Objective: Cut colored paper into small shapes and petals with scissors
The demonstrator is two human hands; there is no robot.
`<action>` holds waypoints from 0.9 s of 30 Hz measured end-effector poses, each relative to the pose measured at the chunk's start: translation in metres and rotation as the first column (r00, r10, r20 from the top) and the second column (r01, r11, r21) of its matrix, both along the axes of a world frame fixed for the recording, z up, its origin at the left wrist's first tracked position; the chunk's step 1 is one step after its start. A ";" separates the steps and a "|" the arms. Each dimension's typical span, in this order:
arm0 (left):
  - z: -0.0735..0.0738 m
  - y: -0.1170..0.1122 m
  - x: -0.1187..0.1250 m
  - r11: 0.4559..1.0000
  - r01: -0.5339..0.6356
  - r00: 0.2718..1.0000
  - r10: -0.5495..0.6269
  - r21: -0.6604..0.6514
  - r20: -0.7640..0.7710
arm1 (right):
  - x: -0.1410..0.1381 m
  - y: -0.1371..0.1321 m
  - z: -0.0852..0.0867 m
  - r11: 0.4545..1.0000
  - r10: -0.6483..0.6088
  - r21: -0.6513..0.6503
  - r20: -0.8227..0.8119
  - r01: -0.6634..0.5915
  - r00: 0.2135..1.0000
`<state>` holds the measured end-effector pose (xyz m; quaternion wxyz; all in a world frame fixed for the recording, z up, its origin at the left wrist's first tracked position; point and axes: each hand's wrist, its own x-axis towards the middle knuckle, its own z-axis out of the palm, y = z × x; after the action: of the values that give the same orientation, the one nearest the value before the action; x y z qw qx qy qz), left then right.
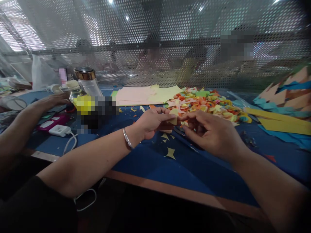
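My left hand (155, 123), a silver bracelet on its wrist, pinches a cut piece of pale yellow paper (174, 117) with a rounded edge. Close against it, my right hand (211, 134) has thumb and forefinger pressed together on a small pale paper scrap (184, 123). Under the hands lies a dark, slim tool with a metal tip (193, 148), perhaps scissors, partly hidden by my right hand. A yellow four-pointed paper offcut (170, 153) rests on the blue tabletop (150, 161), with smaller offcuts above it.
Behind my hands is a heap of colourful cut paper (211, 102), beside stacked pink and yellow sheets (136, 94). Folded paper pieces (286, 97) lie right. At left are a glass bottle (88, 81), a white charger (60, 130) and another person's arm (31, 113). Perforated metal (136, 64) stands behind.
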<state>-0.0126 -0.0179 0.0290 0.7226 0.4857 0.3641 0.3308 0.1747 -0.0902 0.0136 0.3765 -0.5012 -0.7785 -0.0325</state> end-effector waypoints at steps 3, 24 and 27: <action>-0.001 -0.007 0.004 0.999 0.005 0.999 -0.003 -0.047 0.040 | 0.002 0.001 -0.003 0.998 0.027 0.061 0.073 -0.031 0.997; -0.001 -0.018 0.007 0.999 0.032 0.971 -0.037 0.027 0.236 | -0.007 -0.001 0.003 0.987 -0.023 -0.156 -0.377 -0.039 0.926; -0.003 -0.018 0.005 0.994 0.050 0.973 -0.071 0.097 0.219 | -0.006 -0.001 0.003 0.987 -0.013 -0.153 -0.411 -0.055 0.911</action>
<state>-0.0073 -0.0361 0.0258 0.7455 0.4891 0.2506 0.3771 0.1684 -0.0907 0.0170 0.4902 -0.5172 -0.6873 0.1409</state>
